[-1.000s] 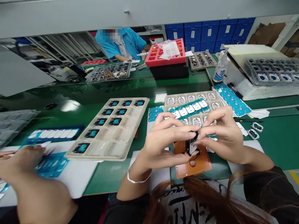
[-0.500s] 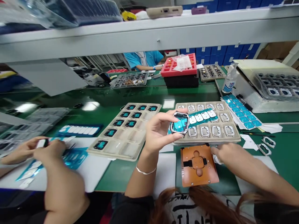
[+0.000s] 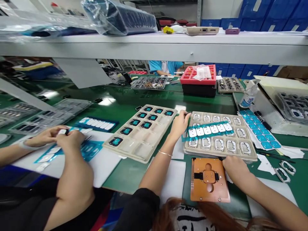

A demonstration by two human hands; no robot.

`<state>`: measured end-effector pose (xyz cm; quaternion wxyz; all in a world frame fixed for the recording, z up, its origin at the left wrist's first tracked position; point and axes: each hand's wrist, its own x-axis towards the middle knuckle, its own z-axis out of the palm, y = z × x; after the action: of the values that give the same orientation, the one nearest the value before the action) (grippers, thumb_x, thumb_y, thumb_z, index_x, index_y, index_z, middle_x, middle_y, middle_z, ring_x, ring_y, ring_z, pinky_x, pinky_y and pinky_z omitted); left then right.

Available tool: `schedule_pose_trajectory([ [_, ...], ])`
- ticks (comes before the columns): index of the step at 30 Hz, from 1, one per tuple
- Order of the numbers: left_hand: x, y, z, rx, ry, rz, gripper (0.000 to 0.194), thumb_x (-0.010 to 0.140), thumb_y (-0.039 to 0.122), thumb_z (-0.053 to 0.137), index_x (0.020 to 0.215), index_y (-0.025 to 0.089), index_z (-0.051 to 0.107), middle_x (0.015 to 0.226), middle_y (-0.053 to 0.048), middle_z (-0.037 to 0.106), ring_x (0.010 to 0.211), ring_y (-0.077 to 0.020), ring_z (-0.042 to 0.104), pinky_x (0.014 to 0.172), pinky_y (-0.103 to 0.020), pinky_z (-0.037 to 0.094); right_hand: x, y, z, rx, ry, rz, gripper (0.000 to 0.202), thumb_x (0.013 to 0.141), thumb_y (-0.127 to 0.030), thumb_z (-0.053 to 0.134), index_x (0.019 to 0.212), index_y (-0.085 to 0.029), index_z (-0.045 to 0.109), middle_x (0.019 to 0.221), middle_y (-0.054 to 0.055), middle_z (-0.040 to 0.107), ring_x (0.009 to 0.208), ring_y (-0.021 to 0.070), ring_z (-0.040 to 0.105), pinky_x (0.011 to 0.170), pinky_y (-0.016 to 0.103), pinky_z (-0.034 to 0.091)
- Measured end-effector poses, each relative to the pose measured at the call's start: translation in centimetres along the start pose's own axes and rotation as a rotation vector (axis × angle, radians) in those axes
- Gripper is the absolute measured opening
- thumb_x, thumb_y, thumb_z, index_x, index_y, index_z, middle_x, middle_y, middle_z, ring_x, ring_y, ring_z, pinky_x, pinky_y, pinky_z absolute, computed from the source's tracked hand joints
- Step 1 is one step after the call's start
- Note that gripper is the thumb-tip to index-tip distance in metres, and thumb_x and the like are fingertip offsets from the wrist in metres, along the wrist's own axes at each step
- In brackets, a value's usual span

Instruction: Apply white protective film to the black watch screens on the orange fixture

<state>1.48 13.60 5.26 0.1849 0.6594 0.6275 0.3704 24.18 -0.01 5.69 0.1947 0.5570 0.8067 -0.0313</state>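
My left hand (image 3: 180,124) is closed at the gap between two beige trays, beside the back left corner of the right tray (image 3: 250,155). A thin dark edge of a watch case (image 3: 188,113) shows at its fingertips; the rest is hidden. My right hand (image 3: 234,165) is closed at the upper right corner of an orange fixture plate (image 3: 199,189); what its fingers hold is hidden. The fixture has a square centre block with a black band across. A teal strip with white square pads (image 3: 210,130) lies across white frames in the right tray.
The left tray (image 3: 141,157) holds several dark, teal-filmed cases. At left, a co-worker's hands (image 3: 64,138) work over teal sheets. A teal sticker sheet (image 3: 260,133), a spray bottle (image 3: 249,96) and loose white frames (image 3: 282,175) lie right. A shelf (image 3: 154,48) crosses above.
My left hand has moved away toward the back and turned, so the watch case it held up facing me is now mostly hidden. My right hand stays by the fixture. The view has shifted left.
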Motion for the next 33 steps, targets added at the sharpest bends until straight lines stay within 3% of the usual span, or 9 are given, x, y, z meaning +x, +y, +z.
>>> schedule_pose_trajectory([
  [3,1.8,-2.9,1.4,0.09,-0.039,-0.091,0.026,0.102,0.035,0.042,0.111,0.015,0.056,0.096,-0.014,0.071,0.095,-0.0284,0.07,0.084,-0.036,0.05,0.2,-0.3,0.5,-0.013,-0.006,0.038,0.014,0.08,-0.002,0.064,0.082,-0.01,0.075,0.073,0.016,0.071,0.074,0.0258,0.076,0.062,0.028,0.056],
  [6,2.9,-5.1,2.5,0.168,-0.089,-0.163,0.032,0.102,0.037,0.045,0.117,0.012,0.057,0.101,-0.014,0.07,0.096,-0.0255,0.069,0.085,-0.038,0.053,0.2,-0.3,0.7,-0.022,-0.004,0.053,0.013,0.081,-0.003,0.064,0.081,-0.01,0.075,0.072,0.015,0.071,0.074,0.0255,0.075,0.061,0.027,0.055],
  [9,3.6,-6.6,3.3,0.238,-0.119,-0.199,0.035,0.097,0.038,0.058,0.123,0.014,0.059,0.117,-0.01,0.065,0.101,-0.0213,0.066,0.088,-0.042,0.057,0.0,-0.1,0.6,-0.036,0.002,0.049,0.014,0.081,-0.003,0.064,0.081,-0.011,0.075,0.073,0.015,0.071,0.075,0.0249,0.075,0.061,0.025,0.055],
  [13,3.8,-7.6,4.0,0.333,-0.095,-0.192,0.038,0.095,0.036,0.061,0.127,0.016,0.057,0.129,-0.011,0.06,0.111,-0.0239,0.063,0.093,-0.046,0.056,0.0,0.1,0.5,-0.057,0.004,0.03,0.015,0.08,-0.002,0.063,0.079,-0.011,0.075,0.072,0.015,0.072,0.073,0.0244,0.075,0.061,0.025,0.054],
  [20,3.2,-7.7,4.4,0.403,-0.126,-0.156,0.037,0.095,0.036,0.061,0.126,0.016,0.058,0.127,-0.011,0.061,0.11,-0.0234,0.063,0.093,-0.045,0.056,0.0,0.2,0.8,-0.071,0.005,0.017,0.021,0.081,0.001,0.06,0.08,-0.012,0.076,0.074,0.016,0.074,0.072,0.0249,0.076,0.06,0.026,0.055],
  [29,3.6,-6.5,2.9,0.171,-0.251,-0.175,0.037,0.095,0.036,0.062,0.125,0.016,0.058,0.127,-0.01,0.061,0.109,-0.0229,0.063,0.092,-0.045,0.056,-0.4,0.1,0.7,-0.055,0.077,-0.007,0.016,0.08,-0.002,0.062,0.075,-0.013,0.073,0.067,0.012,0.07,0.067,0.0227,0.074,0.056,0.024,0.052],
  [31,3.4,-5.4,2.2,0.087,-0.283,-0.203,0.033,0.099,0.038,0.052,0.123,0.015,0.059,0.119,-0.01,0.066,0.101,-0.02,0.067,0.087,-0.039,0.058,-0.7,0.3,0.6,-0.051,0.097,-0.012,0.015,0.079,-0.003,0.063,0.073,-0.013,0.072,0.066,0.011,0.069,0.065,0.0217,0.073,0.055,0.024,0.051],
  [33,2.9,-4.2,1.3,0.007,-0.319,-0.234,0.041,0.103,0.044,0.037,0.116,0.014,0.062,0.104,-0.01,0.072,0.085,-0.0176,0.07,0.075,-0.032,0.058,-1.2,0.6,0.4,-0.05,0.117,-0.011,0.015,0.08,-0.004,0.062,0.073,-0.014,0.071,0.066,0.011,0.069,0.064,0.0207,0.072,0.054,0.023,0.049],
])
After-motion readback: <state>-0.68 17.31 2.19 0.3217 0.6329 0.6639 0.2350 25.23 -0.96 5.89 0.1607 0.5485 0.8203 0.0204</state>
